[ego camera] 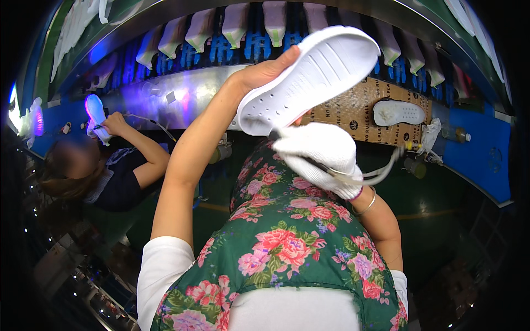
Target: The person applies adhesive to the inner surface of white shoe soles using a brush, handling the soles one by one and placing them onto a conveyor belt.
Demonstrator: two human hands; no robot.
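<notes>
A white shoe sole (pixel 310 80) is held up in front of me, its recessed inner face towards the camera. My bare left hand (pixel 269 72) grips it by the edge, the thumb on the near rim and part of a finger showing below the other side. In a white knitted glove, my right hand (pixel 321 155) is closed around a slim brush-like tool (pixel 274 134) with a dark tip, joined to a clear hose (pixel 379 176). The tip is at the rounded lower end of the sole; whether it touches cannot be told.
Ahead runs a metal bench (pixel 198 93), with printed cardboard (pixel 352 105) on its right part. Another white sole (pixel 399 113) lies there beside a plastic bottle (pixel 455 134). Shoe forms (pixel 234 27) hang on a rack beyond. At the left, a co-worker (pixel 132 165) holds a lit sole (pixel 96 111).
</notes>
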